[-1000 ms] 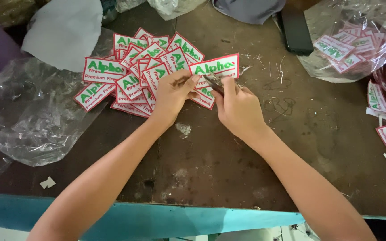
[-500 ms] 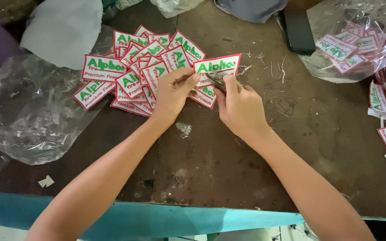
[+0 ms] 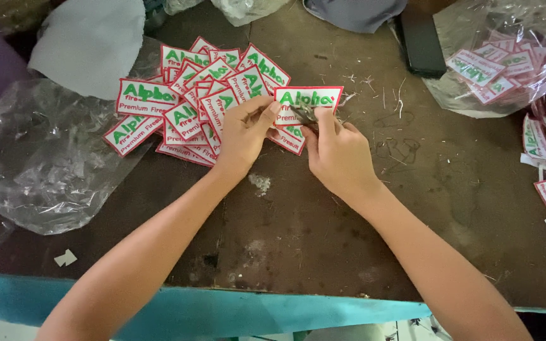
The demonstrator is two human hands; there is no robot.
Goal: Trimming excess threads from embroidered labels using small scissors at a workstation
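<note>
The left hand [image 3: 242, 134] is pinching a white, red-edged rectangular patch [image 3: 309, 101]; the right hand [image 3: 336, 155] is gripping small snips [image 3: 303, 115] on it. A patch pile [image 3: 184, 113] is lying left of the hands.

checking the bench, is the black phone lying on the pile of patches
No, the black phone lies on bare table at the far edge, apart from the pile of patches.

Two hands are in view, the left hand [image 3: 242, 134] and the right hand [image 3: 336, 155]. One patch [image 3: 308, 101] is held between them. The heap of patches [image 3: 188, 107] numbers roughly fifteen; overlap prevents an exact count. Two clear plastic bags show: one empty [image 3: 39, 164], one with patches [image 3: 500, 57]. One dark phone [image 3: 421, 41].
</note>
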